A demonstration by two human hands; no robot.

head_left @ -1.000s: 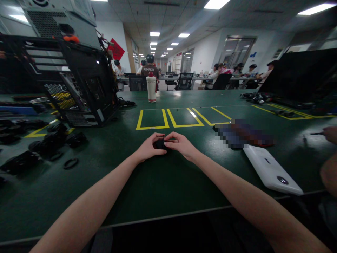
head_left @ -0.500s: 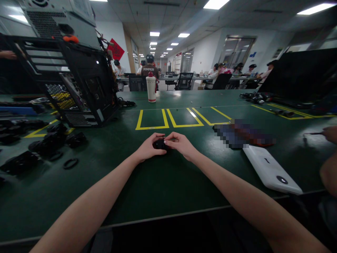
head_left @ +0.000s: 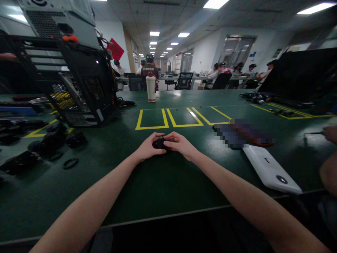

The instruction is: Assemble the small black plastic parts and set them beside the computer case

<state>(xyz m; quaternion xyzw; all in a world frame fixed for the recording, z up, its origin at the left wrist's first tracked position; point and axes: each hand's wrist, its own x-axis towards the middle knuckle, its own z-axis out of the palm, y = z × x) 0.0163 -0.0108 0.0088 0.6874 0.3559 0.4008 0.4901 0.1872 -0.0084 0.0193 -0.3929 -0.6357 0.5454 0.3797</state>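
Note:
Between my hands, low over the green table (head_left: 163, 186), is a small black part (head_left: 159, 143). My left hand (head_left: 149, 148) curls around its left side, thumb below and fingers above. On the right side of the part, the fingertips of my right hand (head_left: 179, 144) are pinched against its edge. The part's details are too dark to make out. Left of my hands on the table lie a black ring (head_left: 70, 163) and several black parts (head_left: 76, 140).
A black computer case (head_left: 86, 88) stands at the left. Behind my hands are yellow tape outlines (head_left: 152, 128) and a white cup (head_left: 151, 88). A white device (head_left: 271, 168) lies at the right, near another person's hand (head_left: 330, 134). Several people sit farther back.
My right fingers have shifted very slightly against the black part. My left hand has hardly moved. The other person's hand at the right edge has shifted a little.

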